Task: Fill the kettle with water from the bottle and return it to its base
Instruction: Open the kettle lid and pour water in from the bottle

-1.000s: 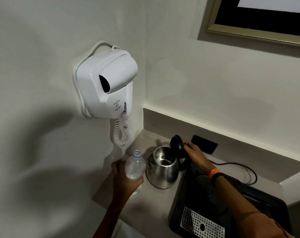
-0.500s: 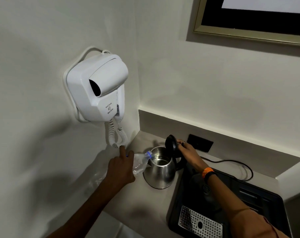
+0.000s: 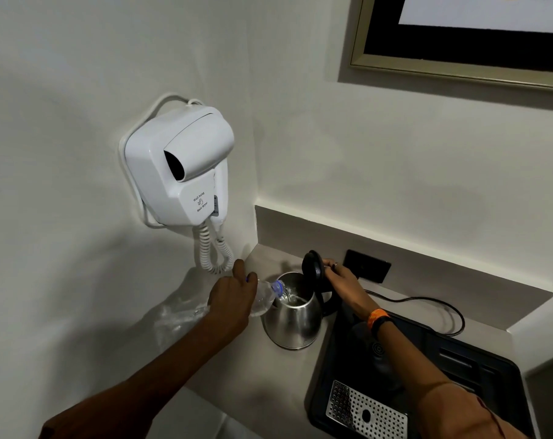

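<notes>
A steel kettle (image 3: 292,321) stands on the beige counter with its black lid (image 3: 311,270) swung up. My left hand (image 3: 234,297) grips a clear plastic bottle (image 3: 264,297), tipped almost flat with its neck over the kettle's mouth, and water runs from it into the kettle. My right hand (image 3: 341,282) grips the kettle's black handle behind the raised lid. The round black base (image 3: 378,351) lies on the black tray under my right forearm, partly hidden.
A white wall-mounted hair dryer (image 3: 180,172) with a coiled cord (image 3: 213,251) hangs just above and left of the bottle. A black tray (image 3: 478,384) with a metal drip grate (image 3: 365,413) fills the counter's right side. A black cable (image 3: 427,304) and wall socket (image 3: 367,266) lie behind.
My left hand has tipped the bottle from upright over to the kettle's mouth, and water now flows in. My right hand has stayed on the handle.
</notes>
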`<state>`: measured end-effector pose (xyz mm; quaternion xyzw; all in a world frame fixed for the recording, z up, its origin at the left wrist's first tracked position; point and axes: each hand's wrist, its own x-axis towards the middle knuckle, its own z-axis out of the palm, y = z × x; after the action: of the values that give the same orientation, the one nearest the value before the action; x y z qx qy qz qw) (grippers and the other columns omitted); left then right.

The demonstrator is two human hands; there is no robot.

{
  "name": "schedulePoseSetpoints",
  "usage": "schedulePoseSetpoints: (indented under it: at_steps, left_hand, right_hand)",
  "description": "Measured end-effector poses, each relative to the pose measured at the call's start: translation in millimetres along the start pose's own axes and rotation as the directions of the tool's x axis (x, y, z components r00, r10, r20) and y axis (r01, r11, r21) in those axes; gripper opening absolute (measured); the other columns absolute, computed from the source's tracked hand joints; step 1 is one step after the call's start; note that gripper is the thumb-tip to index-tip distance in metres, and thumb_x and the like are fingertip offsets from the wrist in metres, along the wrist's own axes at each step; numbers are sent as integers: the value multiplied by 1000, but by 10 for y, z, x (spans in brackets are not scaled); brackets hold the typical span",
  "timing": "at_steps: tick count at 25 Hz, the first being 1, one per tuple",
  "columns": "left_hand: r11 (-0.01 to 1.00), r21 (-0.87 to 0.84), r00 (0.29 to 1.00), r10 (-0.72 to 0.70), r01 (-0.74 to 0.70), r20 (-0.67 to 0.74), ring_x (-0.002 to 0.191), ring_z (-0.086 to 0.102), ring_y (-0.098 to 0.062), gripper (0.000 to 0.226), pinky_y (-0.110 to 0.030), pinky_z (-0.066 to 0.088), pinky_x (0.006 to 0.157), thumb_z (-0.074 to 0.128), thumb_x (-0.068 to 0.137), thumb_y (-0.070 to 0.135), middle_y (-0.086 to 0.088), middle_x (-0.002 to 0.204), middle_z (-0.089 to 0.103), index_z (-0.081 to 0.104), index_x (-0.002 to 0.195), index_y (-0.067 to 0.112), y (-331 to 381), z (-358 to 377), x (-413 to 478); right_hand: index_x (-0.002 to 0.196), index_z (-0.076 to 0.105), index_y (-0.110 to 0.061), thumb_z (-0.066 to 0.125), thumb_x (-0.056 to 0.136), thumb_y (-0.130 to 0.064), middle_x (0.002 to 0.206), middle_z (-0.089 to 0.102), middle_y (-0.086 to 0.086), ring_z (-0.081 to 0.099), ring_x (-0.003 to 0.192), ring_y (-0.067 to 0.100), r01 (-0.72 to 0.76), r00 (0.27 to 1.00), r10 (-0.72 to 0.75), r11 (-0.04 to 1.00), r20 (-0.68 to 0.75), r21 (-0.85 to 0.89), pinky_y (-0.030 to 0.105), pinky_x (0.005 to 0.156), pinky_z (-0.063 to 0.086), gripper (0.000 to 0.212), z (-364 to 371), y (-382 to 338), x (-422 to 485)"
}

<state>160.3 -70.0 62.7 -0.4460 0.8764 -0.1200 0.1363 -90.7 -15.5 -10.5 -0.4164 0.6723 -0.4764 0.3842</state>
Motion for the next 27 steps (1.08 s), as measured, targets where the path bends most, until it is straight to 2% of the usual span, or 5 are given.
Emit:
schedulePoseSetpoints:
  at_steps: [3, 7, 12, 23, 27]
  left_hand:
    - [1000, -1, 1000, -2, 2, -1, 94, 70, -29, 56, -41, 59, 83, 71, 83, 14, -21, 150, 26, 42, 131, 10, 1, 9, 10]
    - [1000, 1, 1000, -20, 20, -1, 90, 71, -26, 62, -36, 58, 81, 74, 81, 19, -22, 150, 27, 41, 133, 11, -37, 86, 9]
    - [999, -1, 999, -54, 54, 8, 83, 71, -23, 60, -33, 52, 72, 75, 80, 21, -23, 152, 26, 43, 131, 14, -36, 143, -18]
    - [998, -22, 998, -65, 65, 4, 84, 71, -23, 59, -31, 47, 69, 73, 80, 20, -19, 149, 31, 44, 131, 16, 30, 163, -36]
    - [996, -8, 996, -92, 92, 4, 62, 71, -16, 59, -23, 49, 57, 87, 60, 30, -16, 134, 55, 64, 114, 22, 48, 186, -96]
  right_hand:
    - [119, 69, -22, 50, 102, -25, 100, 75, -9, 72, 82, -7, 8, 1000, -8, 1000, -2, -3, 4, 67, 50, 25, -7, -13, -6]
    - [119, 69, -22, 50, 102, -27, 101, 76, -7, 73, 88, 1, -6, 1000, 6, 1000, 2, 1, 12, 72, 52, 26, -11, -11, -13]
    - [119, 69, -21, 49, 103, -24, 100, 75, -8, 71, 83, -7, 0, 1000, 0, 1000, 6, -26, 7, 69, 51, 26, -14, -17, -14]
    - [116, 68, -24, 49, 103, -22, 103, 75, -1, 73, 90, 3, 7, 1000, -7, 1000, 6, 5, 14, 76, 53, 23, -12, -63, -40]
    - [121, 68, -17, 48, 103, -21, 108, 76, 4, 72, 99, 14, 13, 1000, -13, 1000, 13, 13, 22, 84, 52, 27, -2, -43, -38]
